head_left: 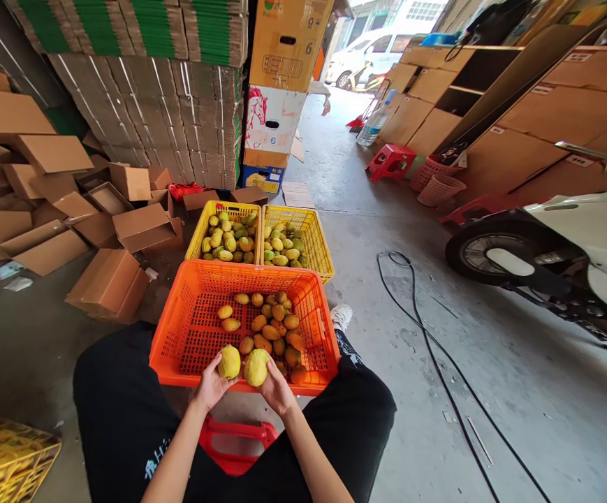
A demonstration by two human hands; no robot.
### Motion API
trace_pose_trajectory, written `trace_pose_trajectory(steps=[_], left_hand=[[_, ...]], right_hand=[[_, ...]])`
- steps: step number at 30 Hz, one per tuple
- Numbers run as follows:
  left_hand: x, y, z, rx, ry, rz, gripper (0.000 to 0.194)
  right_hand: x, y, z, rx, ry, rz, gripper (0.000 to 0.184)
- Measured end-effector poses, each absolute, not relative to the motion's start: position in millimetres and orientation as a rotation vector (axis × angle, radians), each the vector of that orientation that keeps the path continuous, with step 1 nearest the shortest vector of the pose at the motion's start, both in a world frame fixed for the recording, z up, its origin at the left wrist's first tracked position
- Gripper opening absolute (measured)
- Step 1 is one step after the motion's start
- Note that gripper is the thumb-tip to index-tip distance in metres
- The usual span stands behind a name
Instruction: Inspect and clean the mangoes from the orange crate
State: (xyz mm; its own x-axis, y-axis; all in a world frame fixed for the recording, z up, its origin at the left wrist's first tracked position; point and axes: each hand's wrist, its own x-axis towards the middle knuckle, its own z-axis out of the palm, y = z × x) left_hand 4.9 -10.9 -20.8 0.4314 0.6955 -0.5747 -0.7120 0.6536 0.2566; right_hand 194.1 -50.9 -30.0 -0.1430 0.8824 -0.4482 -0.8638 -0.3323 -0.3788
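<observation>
At orange crate [214,278], left hand [211,385], right hand [278,392], each holding fruit [229,362], variety unclear.

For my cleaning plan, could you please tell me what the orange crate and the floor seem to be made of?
Orange crate: probably moulded plastic, slightly glossy, given its uniform colour and regular openings. Floor: apparently concrete, mostly matt, from its mottled, scuffed grey.

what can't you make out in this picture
In the head view:
Undersides of both held fruits: hidden by left hand and right hand
Yellow crates' floors: mostly covered by piled fruit
Rest of white scooter: cut off by right edge
Box label wording: too small
</observation>
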Motion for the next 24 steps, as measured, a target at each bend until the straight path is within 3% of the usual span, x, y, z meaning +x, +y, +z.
trace_pose_trajectory(steps=[8, 15, 24], left_hand=[[8, -12, -21, -0.032, 0.8, 0.896, 0.041], [10, -9, -13, -0.039, 0.835, 0.901, 0.033], [7, -10, -25, -0.127, 0.771, 0.925, 0.044]], right_hand=[[200, -50, -39, -0.738, 0.167, 1.745, 0.025], [196, -51, -32, -0.754, 0.083, 1.837, 0.036], [200, -49, -21, -0.634, 0.091, 1.847, 0.037]])
